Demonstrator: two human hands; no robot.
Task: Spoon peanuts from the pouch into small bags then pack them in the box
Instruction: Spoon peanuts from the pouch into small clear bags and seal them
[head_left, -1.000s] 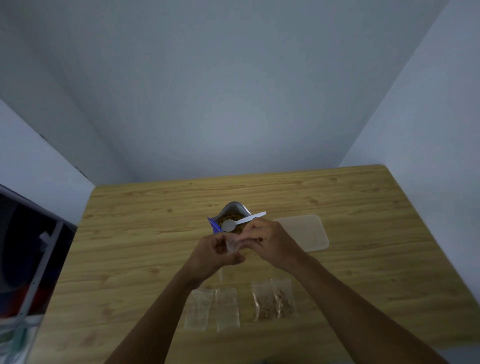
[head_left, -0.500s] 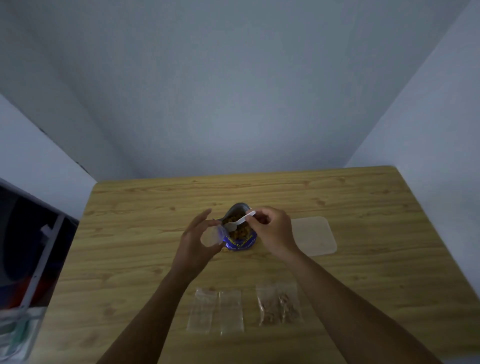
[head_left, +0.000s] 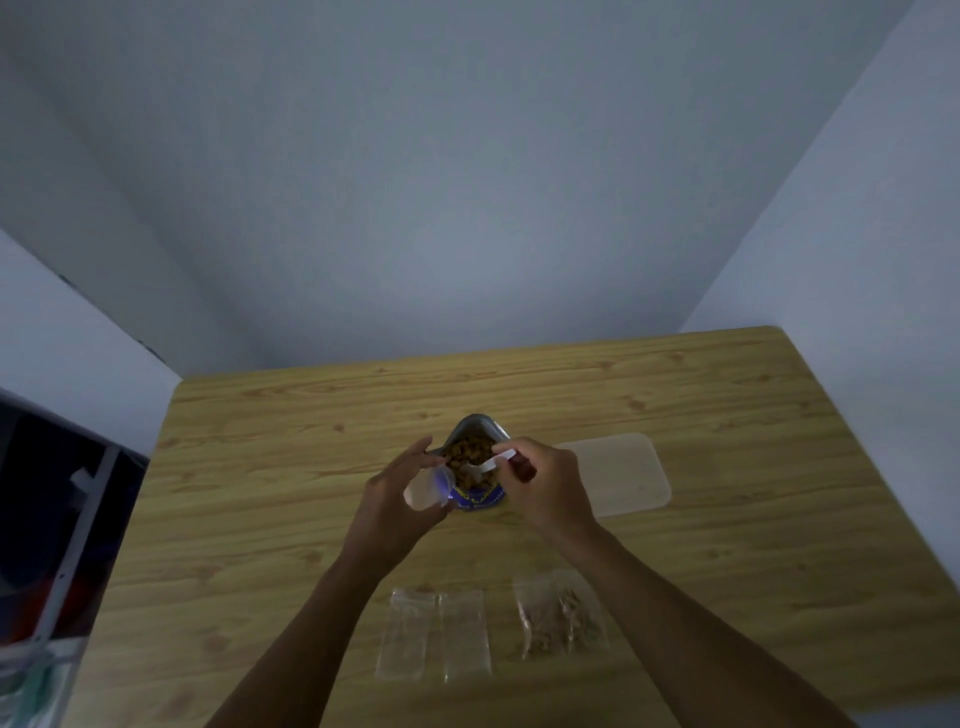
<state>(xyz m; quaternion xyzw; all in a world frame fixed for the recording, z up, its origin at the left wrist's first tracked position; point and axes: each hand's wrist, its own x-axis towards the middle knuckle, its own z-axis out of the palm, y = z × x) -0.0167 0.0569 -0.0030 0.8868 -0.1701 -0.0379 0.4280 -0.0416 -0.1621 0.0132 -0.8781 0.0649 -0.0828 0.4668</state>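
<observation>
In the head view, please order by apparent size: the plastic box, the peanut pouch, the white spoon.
Largest: plastic box.
Then peanut pouch.
Smallest: white spoon, handle partly hidden in the right hand.

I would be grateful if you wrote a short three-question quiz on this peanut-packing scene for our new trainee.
1. True or false: the spoon held by the right hand reaches into the open pouch.
2. What does the left hand hold? A) a lid B) a small clear bag C) nothing
3. How many filled bags lie on the table, beside the empty bags?
Key: 1 true; 2 B; 3 two.
</observation>
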